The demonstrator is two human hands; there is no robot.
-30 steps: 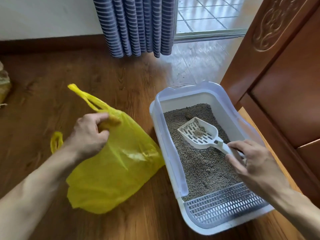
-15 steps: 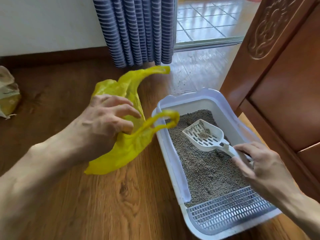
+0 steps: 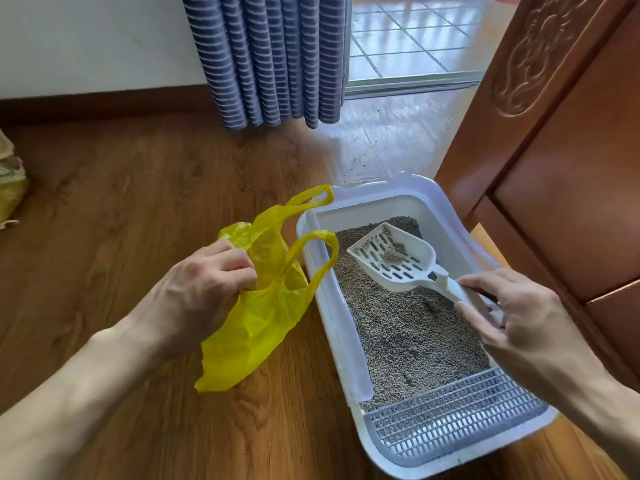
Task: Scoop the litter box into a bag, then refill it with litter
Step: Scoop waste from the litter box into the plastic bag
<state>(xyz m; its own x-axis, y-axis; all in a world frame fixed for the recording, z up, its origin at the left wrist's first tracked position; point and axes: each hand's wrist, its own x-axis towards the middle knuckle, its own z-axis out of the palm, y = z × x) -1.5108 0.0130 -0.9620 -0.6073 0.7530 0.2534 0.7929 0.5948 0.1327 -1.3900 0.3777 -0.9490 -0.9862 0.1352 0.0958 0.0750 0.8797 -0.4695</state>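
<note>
Now left hand [image 3: 204,285] fisted on yellow bag [image 3: 256,320], right hand [image 3: 512,320] pinching scoop [image 3: 398,258] handle over litter box [image 3: 346,341]

One litter box [image 3: 349,344], lower right of frame. One white slotted scoop [image 3: 394,259] at centre right, one clump [image 3: 393,255] in it. One yellow bag [image 3: 256,313] at centre, two handle loops. Two hands: left hand [image 3: 204,289], right hand [image 3: 512,313]. One striped curtain [image 3: 266,57], top centre. One sack [image 3: 10,181], left edge.
</note>
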